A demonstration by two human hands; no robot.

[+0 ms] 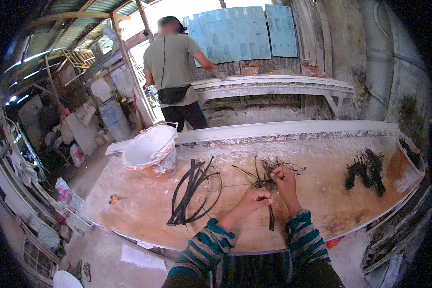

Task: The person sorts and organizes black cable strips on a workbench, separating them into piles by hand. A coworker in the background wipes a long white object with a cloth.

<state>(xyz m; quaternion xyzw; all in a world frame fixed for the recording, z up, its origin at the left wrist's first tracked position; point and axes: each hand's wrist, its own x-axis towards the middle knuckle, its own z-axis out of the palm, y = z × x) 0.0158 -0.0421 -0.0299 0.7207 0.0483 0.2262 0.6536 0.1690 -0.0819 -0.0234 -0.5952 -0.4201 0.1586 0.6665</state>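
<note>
Both hands work close together over the wooden table, with striped sleeves reaching to the wrists. My left hand [257,198] is closed in a pinch by the top of a dark strip [271,220] that hangs toward the table's near side. Just above and to the right, my right hand [284,181] pinches thin black strands [269,178]. These belong to a loose, tangled bunch that spreads behind the fingers. Left of the hands lies a looped bundle of long black strips [191,192].
A plaster-smeared bucket [151,152] stands at the table's [144,206] back left. Orange-handled scissors [115,198] lie in front of it. Dark knotted bundles [366,173] rest at right, beside a tipped-over container [402,165]. A person [170,67] stands at a whitened bench [273,84] beyond.
</note>
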